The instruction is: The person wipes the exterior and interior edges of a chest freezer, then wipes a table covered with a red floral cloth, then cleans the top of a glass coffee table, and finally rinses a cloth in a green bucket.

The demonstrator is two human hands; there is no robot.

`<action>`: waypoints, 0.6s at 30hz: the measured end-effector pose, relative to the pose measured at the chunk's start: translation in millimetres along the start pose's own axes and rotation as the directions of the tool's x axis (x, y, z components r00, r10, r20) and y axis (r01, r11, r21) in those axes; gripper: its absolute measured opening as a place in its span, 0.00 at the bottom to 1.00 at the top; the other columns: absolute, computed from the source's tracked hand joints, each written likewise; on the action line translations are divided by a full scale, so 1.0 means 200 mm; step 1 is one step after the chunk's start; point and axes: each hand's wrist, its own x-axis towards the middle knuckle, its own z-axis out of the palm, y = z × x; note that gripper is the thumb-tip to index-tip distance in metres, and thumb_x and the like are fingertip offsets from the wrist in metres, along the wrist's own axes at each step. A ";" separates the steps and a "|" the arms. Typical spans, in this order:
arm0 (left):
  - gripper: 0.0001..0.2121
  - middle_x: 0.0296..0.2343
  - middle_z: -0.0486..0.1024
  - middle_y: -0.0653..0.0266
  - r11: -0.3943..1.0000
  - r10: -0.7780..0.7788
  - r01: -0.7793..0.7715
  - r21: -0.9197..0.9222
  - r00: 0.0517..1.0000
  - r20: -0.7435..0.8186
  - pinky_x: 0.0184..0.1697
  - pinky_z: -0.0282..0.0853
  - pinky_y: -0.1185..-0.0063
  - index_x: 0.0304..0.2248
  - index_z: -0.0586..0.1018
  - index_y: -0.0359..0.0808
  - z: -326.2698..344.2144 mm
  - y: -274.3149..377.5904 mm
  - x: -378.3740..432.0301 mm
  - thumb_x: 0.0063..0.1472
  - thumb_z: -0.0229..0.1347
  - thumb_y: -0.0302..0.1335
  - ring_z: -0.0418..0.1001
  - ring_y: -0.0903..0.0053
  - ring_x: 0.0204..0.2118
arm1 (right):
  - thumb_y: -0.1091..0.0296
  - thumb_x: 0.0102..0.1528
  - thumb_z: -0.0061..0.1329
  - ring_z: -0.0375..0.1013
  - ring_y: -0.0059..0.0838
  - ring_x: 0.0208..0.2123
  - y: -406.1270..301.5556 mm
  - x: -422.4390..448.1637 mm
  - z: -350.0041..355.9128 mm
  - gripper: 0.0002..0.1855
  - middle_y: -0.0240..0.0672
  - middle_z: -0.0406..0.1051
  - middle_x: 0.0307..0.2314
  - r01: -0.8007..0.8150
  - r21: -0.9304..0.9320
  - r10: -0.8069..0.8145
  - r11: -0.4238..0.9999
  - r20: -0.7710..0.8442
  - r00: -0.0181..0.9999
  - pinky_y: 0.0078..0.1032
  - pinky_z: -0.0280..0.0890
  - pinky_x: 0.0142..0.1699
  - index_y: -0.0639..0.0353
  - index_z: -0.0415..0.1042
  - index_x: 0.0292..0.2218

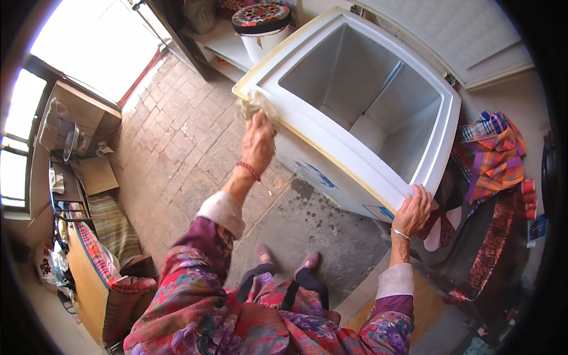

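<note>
A white chest freezer [355, 137] stands in front of me with its lid [461, 35] raised behind it. Inside, its grey compartment has a divider strip and holds nothing that I can see. My left hand [258, 137] is closed on a pale, crumpled cloth [255, 105], pressed at the freezer's near left corner, where the rim's edge is yellowed. My right hand [412, 211] lies on the near right corner of the rim, fingers spread on top, holding nothing.
A white bucket [262, 42] with a patterned round cover stands beyond the freezer's left end. Plaid cloth [499, 155] and a dark chair-like piece are at the right. Wet spots mark the concrete floor [306, 222] below. A wooden board and striped cloth [111, 222] are at the left.
</note>
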 end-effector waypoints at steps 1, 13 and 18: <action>0.08 0.33 0.66 0.56 0.997 -0.021 0.023 -0.068 0.999 0.042 0.40 0.65 0.73 0.30 0.72 0.32 0.01 0.06 -0.05 0.49 0.46 0.16 0.64 0.64 0.37 | 0.70 0.51 0.42 0.61 0.44 0.47 0.01 0.00 -0.02 0.16 0.36 0.65 0.42 -0.003 -0.011 0.003 1.000 -0.006 1.000 0.38 0.55 0.50 0.57 0.64 0.43; 0.12 0.38 0.66 0.54 0.997 0.080 -0.080 -0.001 0.995 -0.055 0.44 0.60 0.69 0.37 0.69 0.28 0.05 0.14 0.08 0.49 0.48 0.19 0.63 0.58 0.40 | 0.73 0.49 0.44 0.60 0.46 0.47 -0.01 0.03 -0.04 0.15 0.36 0.64 0.43 -0.043 0.023 0.043 0.999 0.019 0.999 0.40 0.55 0.50 0.57 0.65 0.40; 0.13 0.39 0.67 0.52 0.995 0.100 -0.100 0.019 0.995 0.015 0.39 0.65 0.71 0.37 0.72 0.30 0.15 0.27 -0.01 0.51 0.45 0.16 0.65 0.64 0.38 | 0.73 0.49 0.44 0.59 0.46 0.48 0.01 0.03 -0.03 0.15 0.36 0.64 0.43 -0.049 0.015 0.049 0.999 0.008 0.999 0.40 0.55 0.50 0.56 0.64 0.41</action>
